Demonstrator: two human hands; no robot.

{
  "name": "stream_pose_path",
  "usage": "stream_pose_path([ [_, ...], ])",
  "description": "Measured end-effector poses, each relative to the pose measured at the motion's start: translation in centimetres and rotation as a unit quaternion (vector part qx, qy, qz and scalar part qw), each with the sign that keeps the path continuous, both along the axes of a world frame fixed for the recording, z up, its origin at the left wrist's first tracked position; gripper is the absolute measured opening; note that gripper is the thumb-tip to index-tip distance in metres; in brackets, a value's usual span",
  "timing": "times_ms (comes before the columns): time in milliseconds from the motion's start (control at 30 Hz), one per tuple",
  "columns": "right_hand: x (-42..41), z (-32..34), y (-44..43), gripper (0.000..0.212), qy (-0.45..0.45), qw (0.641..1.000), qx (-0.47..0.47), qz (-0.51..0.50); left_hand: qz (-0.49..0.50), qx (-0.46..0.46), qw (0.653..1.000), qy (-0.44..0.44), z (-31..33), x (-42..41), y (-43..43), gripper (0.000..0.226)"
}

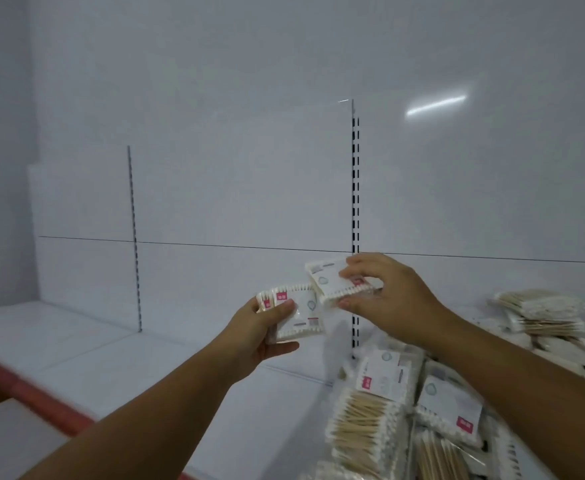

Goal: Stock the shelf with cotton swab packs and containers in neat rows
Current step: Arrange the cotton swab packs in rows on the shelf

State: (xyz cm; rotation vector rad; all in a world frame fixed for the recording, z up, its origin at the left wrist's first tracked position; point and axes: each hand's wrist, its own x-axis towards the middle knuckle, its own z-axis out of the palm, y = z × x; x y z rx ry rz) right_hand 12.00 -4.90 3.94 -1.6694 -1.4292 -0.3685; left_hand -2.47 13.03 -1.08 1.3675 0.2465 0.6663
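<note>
left hand (253,336) gripping swab stack (299,315), right hand (390,294) pinching pack (329,279)

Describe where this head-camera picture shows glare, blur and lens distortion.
Head view: glare streak on the back panel; red shelf edge at lower left smeared; left upright leans, likely wide-angle distortion; the pack in the right hand and the packs in the left hand look fairly sharp.
</note>
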Motion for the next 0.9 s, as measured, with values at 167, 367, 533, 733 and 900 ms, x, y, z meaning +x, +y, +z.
stream_pose_path([
  [167, -7.5, -1.2, 7.3, 0.032, -0.035, 0.998, -0.038, 0.042, 0.006, -0.009, 1.000, -0.030, -0.2, -6.2, 4.1, 0.048],
  [367, -18.4, -2.4, 20.5, 0.022, 0.094, 0.986, -0.039, 0.129, 0.089, -0.016, 0.995, -0.029, -1.5, -19.5, 14.4, 0.059],
  [533, -26.6, -4.0, 30.4, 0.060, 0.317, 0.895, -0.171, 0.263, 0.197, 0.002, 0.980, -0.016, -2.5, -29.8, 21.3, 0.061],
  [733, -33.0, -6.5, 39.6, 0.032, 0.378, 0.844, -0.203, 0.323, 0.194, -0.029, 0.980, 0.022, -4.2, -38.0, 27.4, 0.050],
  [900, -35.7, -7.6, 47.2, 0.025, 0.442, 0.806, -0.184, 0.349, 0.188, -0.137, 0.972, -0.014, -6.4, -43.3, 34.7, 0.037],
])
